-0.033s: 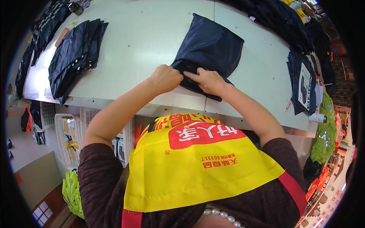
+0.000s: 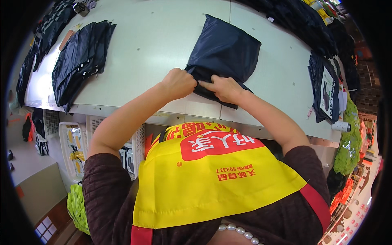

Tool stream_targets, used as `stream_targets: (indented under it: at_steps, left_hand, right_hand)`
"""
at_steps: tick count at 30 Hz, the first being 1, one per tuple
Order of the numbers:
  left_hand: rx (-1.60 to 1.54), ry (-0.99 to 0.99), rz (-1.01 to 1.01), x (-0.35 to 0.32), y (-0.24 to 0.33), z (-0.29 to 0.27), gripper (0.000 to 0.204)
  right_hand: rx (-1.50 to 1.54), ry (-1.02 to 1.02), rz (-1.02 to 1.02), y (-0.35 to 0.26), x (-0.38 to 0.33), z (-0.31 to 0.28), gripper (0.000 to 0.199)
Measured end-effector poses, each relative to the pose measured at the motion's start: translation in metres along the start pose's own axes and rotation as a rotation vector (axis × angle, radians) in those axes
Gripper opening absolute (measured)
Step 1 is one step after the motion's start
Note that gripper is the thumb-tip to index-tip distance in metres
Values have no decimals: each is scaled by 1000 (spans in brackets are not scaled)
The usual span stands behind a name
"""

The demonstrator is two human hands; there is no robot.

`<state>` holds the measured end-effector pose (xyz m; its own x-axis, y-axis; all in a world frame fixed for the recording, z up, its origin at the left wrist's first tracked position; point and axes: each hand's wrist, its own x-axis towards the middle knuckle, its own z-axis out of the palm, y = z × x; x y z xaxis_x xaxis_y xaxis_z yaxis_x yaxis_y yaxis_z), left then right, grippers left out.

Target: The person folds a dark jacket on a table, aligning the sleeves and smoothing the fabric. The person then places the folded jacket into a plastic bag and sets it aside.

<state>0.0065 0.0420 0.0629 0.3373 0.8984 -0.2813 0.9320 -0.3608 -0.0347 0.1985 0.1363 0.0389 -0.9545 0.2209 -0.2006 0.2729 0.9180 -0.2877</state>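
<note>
Centrally in the head view, a dark navy fabric piece [image 2: 226, 49] lies flat on a white table [image 2: 155, 41], directly before the person and close to the table's front edge. Its near portion is rumpled and folded. The left hand [image 2: 179, 83] is curled into a fist, clamped on the left margin of the cloth. The right hand [image 2: 225, 87] rests on the near portion, forefinger stretched toward the left hand, the two almost meeting; whether its fingers also pinch the cloth cannot be told, the contact being partly hidden. On the table's left side lies an overlapping stack of dark pieces [image 2: 81, 61]; toward the right end, a dark bundle with a white card [image 2: 324, 92], beside a thread spool [image 2: 341, 127]. A yellow apron [image 2: 208, 188] covers the person's front.
</note>
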Motion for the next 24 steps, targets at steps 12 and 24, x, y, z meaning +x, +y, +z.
stream_targets:
  at_steps: [12, 24]
  left_hand:
    - [-294, -81, -16, 45, 96, 29, 14]
    - [-490, 514, -31, 28, 97, 5, 10]
  right_hand:
    - [480, -192, -35, 15, 79, 1, 53]
    - [1124, -126, -103, 32, 17, -50, 53]
